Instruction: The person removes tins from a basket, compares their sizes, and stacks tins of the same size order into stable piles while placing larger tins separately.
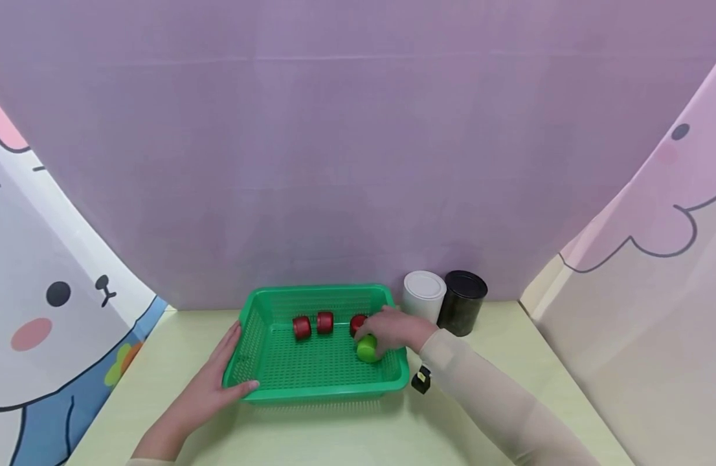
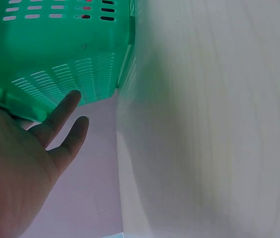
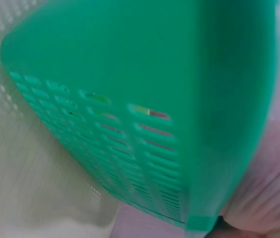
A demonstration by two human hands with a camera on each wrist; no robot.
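A green plastic basket (image 1: 311,391) with slotted walls sits in front of me. My left hand (image 1: 209,382) braces its near-left corner: the thumb lies along the front rim, the straight fingers along the left side. In the left wrist view, two fingers of the left hand (image 2: 21,163) extend outside the basket wall (image 2: 35,44). My right hand (image 1: 390,329) reaches over the right rim and grips a small lime-green cylinder (image 1: 366,349) inside. Beside those fingers is a partly hidden small red cylinder (image 1: 357,323). Two more, a red cylinder (image 1: 302,327) and another red cylinder (image 1: 325,322), lie farther left.
A white can (image 1: 423,294) and a black can (image 1: 464,303) stand behind the basket's right side. A small black object (image 1: 421,380) shows below my right wrist. The pale table (image 1: 311,440) meets a purple curtain (image 1: 335,162) at the back.
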